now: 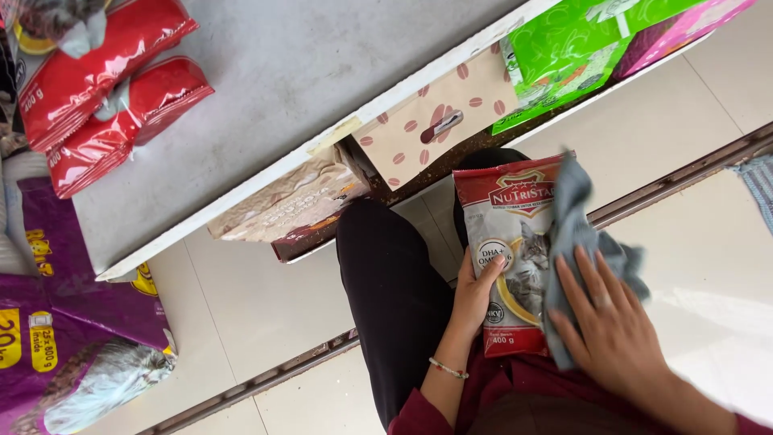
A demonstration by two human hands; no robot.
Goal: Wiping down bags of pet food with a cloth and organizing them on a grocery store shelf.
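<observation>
— What is held over the lap?
— A red-and-white pet-food pouch point(509, 250) is gripped along its left edge by the left hand point(477, 292), fingers curled closed around it.
— And the right hand point(613, 326)?
— A grey cloth point(573, 234) is pressed flat against the pouch, fingers spread open. Red pouches point(105, 89) are seen on the grey shelf point(282, 72) above.

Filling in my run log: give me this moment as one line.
left hand: holds pet food pouch | right hand: presses grey cloth on pouch | shelf: above
</observation>
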